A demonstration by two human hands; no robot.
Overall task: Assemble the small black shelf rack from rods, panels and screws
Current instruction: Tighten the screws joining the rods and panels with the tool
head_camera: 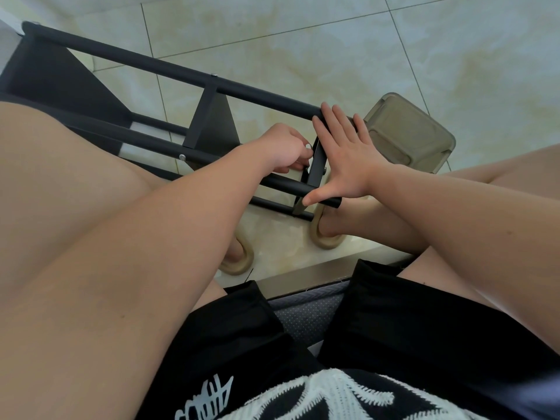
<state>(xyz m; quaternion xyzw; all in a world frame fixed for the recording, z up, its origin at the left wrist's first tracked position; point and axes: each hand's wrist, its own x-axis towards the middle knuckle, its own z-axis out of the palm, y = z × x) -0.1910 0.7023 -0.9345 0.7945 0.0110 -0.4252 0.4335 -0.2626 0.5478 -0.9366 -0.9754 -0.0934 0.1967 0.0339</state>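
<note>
The shelf rack [151, 63] is nearing completion: left hand [285, 150] pinching a screw [307, 146] at nine o'clock of the end panel [318, 160], right hand [348, 165] bracing it, flat and open.

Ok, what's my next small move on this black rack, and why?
Probably turn the small silver screw into the black end panel: your left hand pinches it right at the panel, and your right hand lies flat across it, fingers on the upper black rod, bracing it.
</note>
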